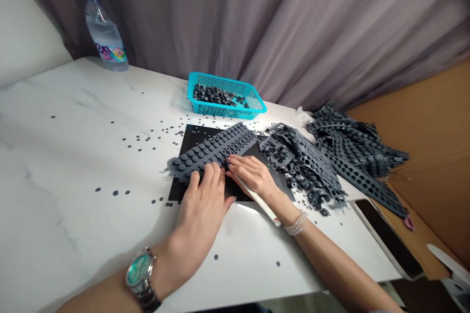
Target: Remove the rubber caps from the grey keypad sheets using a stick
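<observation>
A dark grey molded rubber sheet with rows of round studs lies slantwise on a black mat. My left hand rests its outstretched fingertips on the sheet's near edge, the thumb apart from it. Closed around a slim white pen-like tool, my right hand is at the sheet's near side, right of my left fingers. The tool's tip is hidden by the fingers. Right of the mat sit a perforated grey rubber sheet and a pile of small dark rubber rings.
A turquoise basket behind the mat holds many small dark pieces. More studded sheets are heaped at the right, near a phone by the table edge. A water bottle stands back left. Small dark discs dot the white table.
</observation>
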Demonstrator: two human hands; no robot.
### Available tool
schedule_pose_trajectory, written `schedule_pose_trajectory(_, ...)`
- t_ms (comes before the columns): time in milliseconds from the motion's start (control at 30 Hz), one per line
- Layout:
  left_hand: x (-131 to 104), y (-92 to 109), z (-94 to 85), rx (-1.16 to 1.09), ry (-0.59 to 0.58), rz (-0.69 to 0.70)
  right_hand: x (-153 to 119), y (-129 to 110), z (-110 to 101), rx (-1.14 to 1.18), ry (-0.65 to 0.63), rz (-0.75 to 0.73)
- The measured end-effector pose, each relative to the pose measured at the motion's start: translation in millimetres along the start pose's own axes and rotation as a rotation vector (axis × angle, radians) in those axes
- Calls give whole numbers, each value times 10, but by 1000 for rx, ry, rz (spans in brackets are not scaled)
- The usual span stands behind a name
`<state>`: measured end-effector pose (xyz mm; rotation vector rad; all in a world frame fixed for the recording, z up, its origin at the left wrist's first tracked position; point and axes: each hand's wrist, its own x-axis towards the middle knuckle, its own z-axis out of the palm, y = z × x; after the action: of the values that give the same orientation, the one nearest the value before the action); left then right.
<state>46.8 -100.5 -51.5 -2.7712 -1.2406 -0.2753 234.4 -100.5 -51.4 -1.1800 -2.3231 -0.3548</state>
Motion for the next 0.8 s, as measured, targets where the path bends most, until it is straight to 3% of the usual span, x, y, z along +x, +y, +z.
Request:
schedule_pose_trajectory(133, 5, 2, 1, -121, -55, -34, 10, -14, 0, -13, -42, -15)
schedule_pose_trajectory(367, -4, 49, -108, -129, -90, -164, 20, 10, -11, -36, -96, -52)
schedule_pose_trajectory(733, -10, 86, -79, -126, -123, -205, 105, -12, -51, -81, -209, -119)
schedule_pose_trajectory(800, -11, 89, -73, -125, -127, -212, 93, 10, -27, -78, -183, -81)
